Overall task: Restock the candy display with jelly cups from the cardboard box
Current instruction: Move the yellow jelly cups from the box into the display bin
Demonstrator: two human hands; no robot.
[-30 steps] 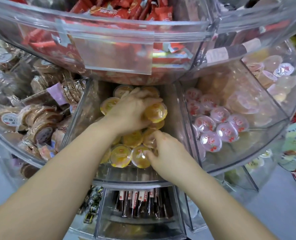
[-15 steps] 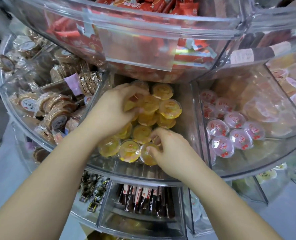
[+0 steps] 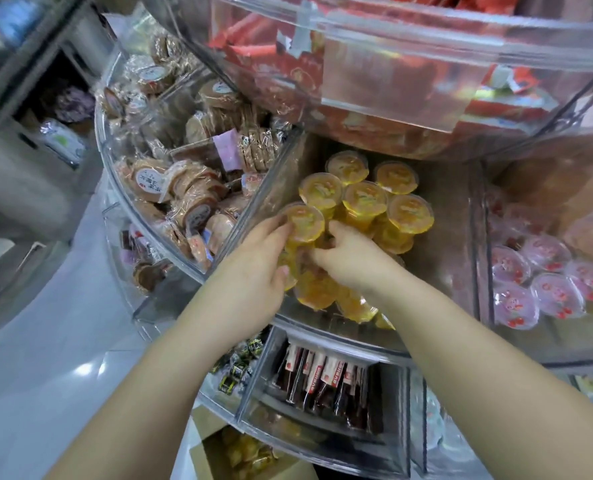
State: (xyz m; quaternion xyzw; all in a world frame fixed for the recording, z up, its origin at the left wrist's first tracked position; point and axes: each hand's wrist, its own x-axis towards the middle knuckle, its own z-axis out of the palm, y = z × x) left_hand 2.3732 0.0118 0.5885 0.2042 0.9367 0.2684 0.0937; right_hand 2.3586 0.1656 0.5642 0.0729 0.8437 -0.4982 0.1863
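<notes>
Yellow jelly cups (image 3: pixel 364 199) are piled in the middle wedge compartment (image 3: pixel 437 271) of a clear round candy display. My left hand (image 3: pixel 253 268) holds a yellow jelly cup (image 3: pixel 303 221) at the pile's front left, fingers curled round its side. My right hand (image 3: pixel 350 258) reaches into the pile beside it, fingers curled among the cups; what it holds is hidden. The open cardboard box (image 3: pixel 205 459) with more yellow cups stands on the floor below.
Wrapped round biscuits (image 3: pixel 170 188) fill the left compartment, pink jelly cups (image 3: pixel 537 285) the right one. An upper tier with red packets (image 3: pixel 374 74) overhangs the cups. Dark stick packets (image 3: pixel 326 386) sit in the tier below. Grey floor (image 3: pixel 45 358) lies at the left.
The view has swung so the display sits further right and the box shows. My left hand has drawn back to the pile's front left; my right hand has moved up beside it.
</notes>
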